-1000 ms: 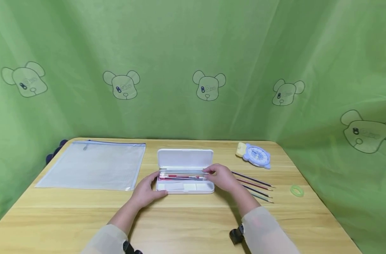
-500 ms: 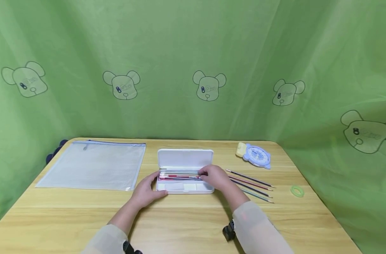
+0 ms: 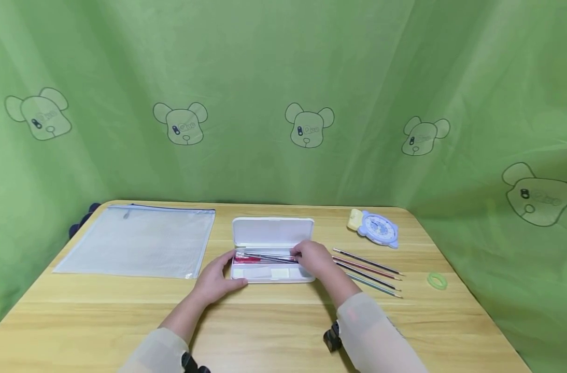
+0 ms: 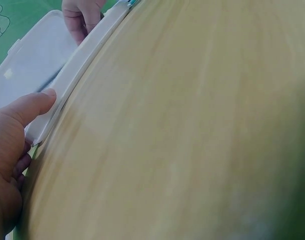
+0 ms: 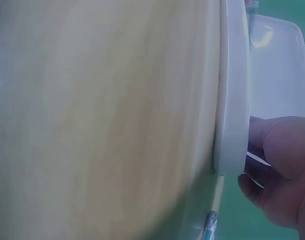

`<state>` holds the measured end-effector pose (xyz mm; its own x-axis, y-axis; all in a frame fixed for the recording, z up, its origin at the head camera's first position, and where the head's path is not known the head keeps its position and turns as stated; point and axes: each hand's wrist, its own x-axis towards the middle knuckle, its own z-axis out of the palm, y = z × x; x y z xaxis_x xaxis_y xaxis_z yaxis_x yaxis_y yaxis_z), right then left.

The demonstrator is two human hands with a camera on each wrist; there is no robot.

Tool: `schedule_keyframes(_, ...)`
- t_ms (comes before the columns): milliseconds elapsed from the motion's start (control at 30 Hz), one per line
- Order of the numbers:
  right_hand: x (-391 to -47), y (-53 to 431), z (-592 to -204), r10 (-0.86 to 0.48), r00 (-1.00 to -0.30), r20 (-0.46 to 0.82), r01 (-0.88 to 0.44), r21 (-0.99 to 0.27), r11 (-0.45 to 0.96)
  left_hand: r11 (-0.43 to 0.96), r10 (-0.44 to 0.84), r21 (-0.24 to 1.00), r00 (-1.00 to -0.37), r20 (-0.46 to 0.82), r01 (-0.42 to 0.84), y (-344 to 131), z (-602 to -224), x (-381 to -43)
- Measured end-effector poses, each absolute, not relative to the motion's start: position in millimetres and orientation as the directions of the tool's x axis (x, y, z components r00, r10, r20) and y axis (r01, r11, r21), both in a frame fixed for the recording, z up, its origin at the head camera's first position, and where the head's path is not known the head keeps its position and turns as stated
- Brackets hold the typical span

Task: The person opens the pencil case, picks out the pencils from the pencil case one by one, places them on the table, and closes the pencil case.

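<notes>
Okay, head view first: the left hand [image 3: 215,281] is gripping the left end of the white pencil case [image 3: 274,281], and the right hand [image 3: 313,259] looks to be pinching the right ends of some slim pencils [image 3: 269,257] inside it. That case is sitting on the worktop [image 3: 265,326] between the two sets of fingers. IMO the trick is letting the left fingers pin that end so nothing is skidding, while the right ones are squeezing the bundle evenly; the pencils are slanting, so a level hold would probably snag less. Looks-wise, dark shafts are running left from the right fingers, with a red item [image 3: 247,259] lying near their far ends. Loose pencils [image 3: 367,262] are lying just right of the right fingers.

Left wrist view: the thumb is pressing near the case's front corner, other fingers curling under it. Everything's looking glossy and plain white, with the lid [image 4: 32,55] standing raised beyond the fingers.

Right wrist view: one finger is tucking behind the front wall, so I can't tell from there what's being pinched. A bluish pencil end [image 5: 209,229] is showing down-left of the fingers.
</notes>
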<state>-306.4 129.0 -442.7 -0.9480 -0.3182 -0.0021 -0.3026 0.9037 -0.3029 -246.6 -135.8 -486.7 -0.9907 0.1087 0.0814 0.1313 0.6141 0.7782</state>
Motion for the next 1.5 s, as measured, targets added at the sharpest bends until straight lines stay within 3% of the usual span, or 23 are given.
schedule_keyframes(367,-309.5,131.1,-447.1,-0.324,-0.946,0.015,-0.310,-0.339,0.888,0.610,0.118,0.779,-0.989,0.089,0.143,-134.9,-484.4,-247.0)
schedule_keyframes(933,-307.1,144.3,-439.8,-0.308,-0.951,0.026,-0.271,-0.550,0.790,0.613,0.115,0.779,-0.990,0.080,0.134,-134.5,-484.3,-247.8)
schedule_keyframes(1233,-300.1,168.2,-429.6,-0.340,-0.940,-0.027,-0.233,-0.677,0.698,0.611,0.116,0.780,-0.990,0.081,0.136,-134.9,-486.4,-247.4)
schedule_keyframes(1500,-284.1,210.3,-416.4,-0.325,-0.945,-0.021,-0.213,-0.716,0.665,0.611,0.115,0.778,-0.989,0.092,0.143,-135.6,-486.6,-247.5)
